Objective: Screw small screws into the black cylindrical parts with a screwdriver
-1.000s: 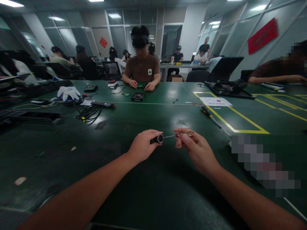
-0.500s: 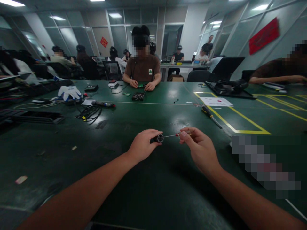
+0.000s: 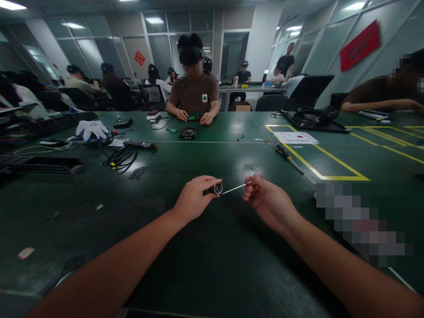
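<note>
Above the green table, my left hand is closed around a short black cylinder whose round, pale-rimmed open end faces right and toward me. The fingers cover most of its body, so I cannot tell its exact kind. My right hand pinches the handle of a thin screwdriver. Its metal shaft slopes down to the left, and the tip is at the lower edge of the cylinder's open end; whether they touch I cannot tell. The handle is mostly hidden by my fingers.
A yellow-and-black screwdriver lies beside yellow tape and a white paper. On the left are coiled black cable, a pen-like tool and white gloves. Across the table, a person handles a green circuit board.
The screwdriver's shaft has tilted more steeply, its tip dropping to the cylinder's lower rim. My right hand has turned and its grip on the handle has shifted. My left hand keeps its hold.
</note>
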`<state>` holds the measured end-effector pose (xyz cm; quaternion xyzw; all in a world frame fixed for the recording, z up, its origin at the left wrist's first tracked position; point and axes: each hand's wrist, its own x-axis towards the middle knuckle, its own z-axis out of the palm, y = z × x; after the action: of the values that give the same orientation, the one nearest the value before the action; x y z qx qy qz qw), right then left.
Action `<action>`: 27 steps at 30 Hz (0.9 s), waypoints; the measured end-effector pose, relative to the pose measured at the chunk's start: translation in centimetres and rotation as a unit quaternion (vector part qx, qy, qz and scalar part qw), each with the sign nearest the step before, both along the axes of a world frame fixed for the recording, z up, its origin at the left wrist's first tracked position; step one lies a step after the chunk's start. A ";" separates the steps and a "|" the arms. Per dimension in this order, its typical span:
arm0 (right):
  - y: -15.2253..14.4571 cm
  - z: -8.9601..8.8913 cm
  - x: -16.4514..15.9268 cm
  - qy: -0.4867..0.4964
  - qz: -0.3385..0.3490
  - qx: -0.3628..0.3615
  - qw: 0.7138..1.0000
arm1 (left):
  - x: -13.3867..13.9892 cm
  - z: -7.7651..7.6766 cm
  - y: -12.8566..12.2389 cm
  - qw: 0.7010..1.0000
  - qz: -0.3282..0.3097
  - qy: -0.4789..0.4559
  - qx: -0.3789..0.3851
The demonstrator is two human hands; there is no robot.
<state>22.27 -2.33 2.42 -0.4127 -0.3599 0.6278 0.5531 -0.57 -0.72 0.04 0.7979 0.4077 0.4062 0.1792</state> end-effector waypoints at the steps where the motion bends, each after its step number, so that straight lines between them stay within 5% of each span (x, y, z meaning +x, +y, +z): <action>1: 0.1 0.2 0.2 0.025 -0.003 -0.010 1.000 | 0.0 0.1 0.0 1.000 0.003 0.001 0.003; 10: -0.3 -0.2 0.0 -0.104 -0.060 0.143 0.982 | -0.2 0.2 -0.1 0.999 0.028 0.025 0.007; 27: -1.1 -0.2 -0.2 -0.227 -0.028 0.223 0.948 | -0.1 0.7 -0.4 0.996 0.031 0.078 0.015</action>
<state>22.02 -3.46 2.17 -0.4203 -0.5951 0.4054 0.5521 -0.62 -1.11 0.70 0.8167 0.4386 0.3544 0.1227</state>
